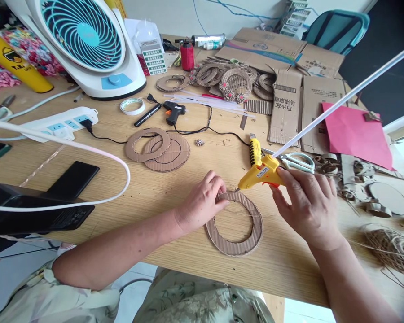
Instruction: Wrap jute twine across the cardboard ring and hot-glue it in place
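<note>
My right hand [308, 206] grips a yellow glue gun [260, 174] with a long clear glue stick rising out of its back. The gun's nozzle meets the upper edge of a corrugated cardboard ring [256, 224], or is just above it. My left hand [204, 199] pinches the ring's upper left part between thumb and fingers. A thin strand crosses the ring's opening. Beyond my hands, a second cardboard ring [130, 146] overlaps a cardboard disc [175, 157] with a circle drawn on it. A small striped rosette [199, 142] lies to their right.
Behind the glue gun are a yellow utility knife [255, 151] and scissors [299, 162]. A black glue gun [174, 112], tape roll [132, 106] and power strip [67, 122] lie farther left, near a fan [87, 40]. Twine [390, 249] sits at the right; cardboard [286, 107] fills the back.
</note>
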Available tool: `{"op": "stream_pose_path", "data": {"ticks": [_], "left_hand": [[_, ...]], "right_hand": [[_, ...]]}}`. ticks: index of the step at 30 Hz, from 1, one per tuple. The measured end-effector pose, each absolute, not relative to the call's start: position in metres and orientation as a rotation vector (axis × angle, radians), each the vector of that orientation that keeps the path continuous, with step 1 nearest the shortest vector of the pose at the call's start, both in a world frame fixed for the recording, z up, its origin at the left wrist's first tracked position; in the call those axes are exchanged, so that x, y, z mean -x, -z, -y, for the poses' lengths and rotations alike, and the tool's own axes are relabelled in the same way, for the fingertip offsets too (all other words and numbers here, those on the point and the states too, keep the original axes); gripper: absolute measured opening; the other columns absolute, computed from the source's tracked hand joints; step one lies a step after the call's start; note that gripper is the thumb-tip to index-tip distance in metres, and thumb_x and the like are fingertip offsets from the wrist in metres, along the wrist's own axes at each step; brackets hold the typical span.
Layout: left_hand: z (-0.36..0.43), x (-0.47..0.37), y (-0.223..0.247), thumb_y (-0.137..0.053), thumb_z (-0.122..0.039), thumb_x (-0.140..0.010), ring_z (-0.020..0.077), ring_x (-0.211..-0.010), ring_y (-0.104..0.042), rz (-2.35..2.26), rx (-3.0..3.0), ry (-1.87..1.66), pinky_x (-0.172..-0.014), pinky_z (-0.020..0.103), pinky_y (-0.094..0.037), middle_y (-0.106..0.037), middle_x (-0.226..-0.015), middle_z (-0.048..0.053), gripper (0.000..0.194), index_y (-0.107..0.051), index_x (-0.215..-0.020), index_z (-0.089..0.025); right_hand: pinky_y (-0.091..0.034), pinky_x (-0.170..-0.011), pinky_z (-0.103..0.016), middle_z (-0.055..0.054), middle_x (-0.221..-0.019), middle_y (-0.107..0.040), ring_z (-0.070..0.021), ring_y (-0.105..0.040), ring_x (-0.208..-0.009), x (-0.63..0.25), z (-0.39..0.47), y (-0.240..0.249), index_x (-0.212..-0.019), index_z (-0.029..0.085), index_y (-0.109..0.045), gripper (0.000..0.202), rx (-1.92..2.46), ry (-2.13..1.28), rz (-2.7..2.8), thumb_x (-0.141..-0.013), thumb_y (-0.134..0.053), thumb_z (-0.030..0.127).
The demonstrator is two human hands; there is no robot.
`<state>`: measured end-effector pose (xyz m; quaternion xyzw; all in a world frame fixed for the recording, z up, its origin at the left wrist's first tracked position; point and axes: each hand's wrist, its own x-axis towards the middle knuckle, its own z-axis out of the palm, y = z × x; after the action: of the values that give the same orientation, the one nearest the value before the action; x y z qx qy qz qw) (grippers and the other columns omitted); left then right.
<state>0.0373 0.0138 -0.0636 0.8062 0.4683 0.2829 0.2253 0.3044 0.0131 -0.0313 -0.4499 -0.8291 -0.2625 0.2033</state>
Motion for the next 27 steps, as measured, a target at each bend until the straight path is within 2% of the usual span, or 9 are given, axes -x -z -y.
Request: {"op": "stream_pose_path", "data": {"ticks": [19,27], "left_hand": [[-0.0142,-0.0372,0.0633,-0.079,-0.009,-0.078,0.0166,-0.084,-0.058,-1.289,-2.211,-0.773,-0.078,0.032,-0.053,-0.050,-0.097,0.000,0.036,-0.047,-0.091,-0.020],[-0.0145,-0.0370,0.0633,-0.079,-0.009,-0.078,0.0169,-0.084,-0.057,-1.289,-2.206,-0.770,-0.078,0.032,-0.052,-0.050,-0.097,0.001,0.036,-0.047,-0.090,-0.020]], "right_hand": [[-0.042,-0.077,-0.042,-0.012,-0.115,-0.068,-0.0277,-0.059,-0.087,-0.3084,-0.0121,0.0305,-0.149,0.025,-0.040,0.064,1.271,0.718,2.312,-0.089,-0.063,0.027],[-0.042,-0.077,-0.041,-0.012,-0.110,-0.070,-0.0270,-0.059,-0.085,-0.3070,-0.0108,0.0257,-0.146,0.020,-0.044,0.063,1.218,0.785,2.317,-0.087,-0.067,0.025]]}}
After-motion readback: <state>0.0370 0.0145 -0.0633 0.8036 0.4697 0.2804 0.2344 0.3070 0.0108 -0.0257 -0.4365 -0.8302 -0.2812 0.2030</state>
